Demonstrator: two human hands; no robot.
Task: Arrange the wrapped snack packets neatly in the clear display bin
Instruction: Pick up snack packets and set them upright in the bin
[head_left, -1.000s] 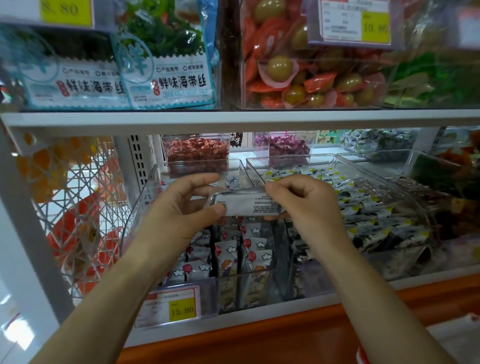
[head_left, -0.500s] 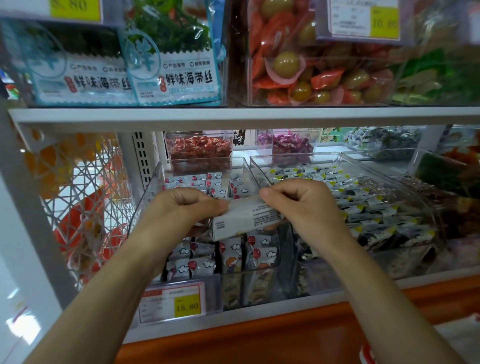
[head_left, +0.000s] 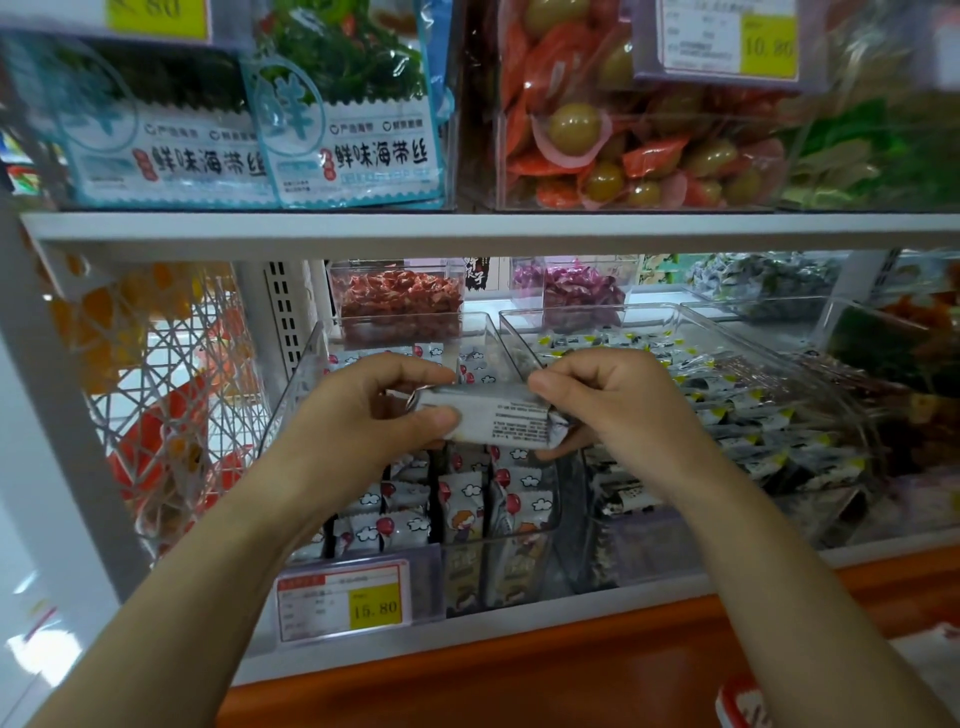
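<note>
Both hands pinch one wrapped packet (head_left: 496, 422) by its ends: my left hand (head_left: 363, 410) curls thumb and forefinger round the left end, my right hand (head_left: 613, 400) closes on the crimped right end. It lies level, its printed back toward me, held in the air above the middle of the clear display bin (head_left: 298, 400). Below it, upright packets (head_left: 462, 501) fill the bin's front rows, close against the front wall. More lie flat toward the back. The bin's top is open, with free air up to the white shelf edge (head_left: 467, 228). A neighbouring bin (head_left: 727, 325) stands just beside it on the right. My hands hide the bin's middle rows. The packet's small print is too blurred to read, as is most of the price tag (head_left: 345, 603).
</note>
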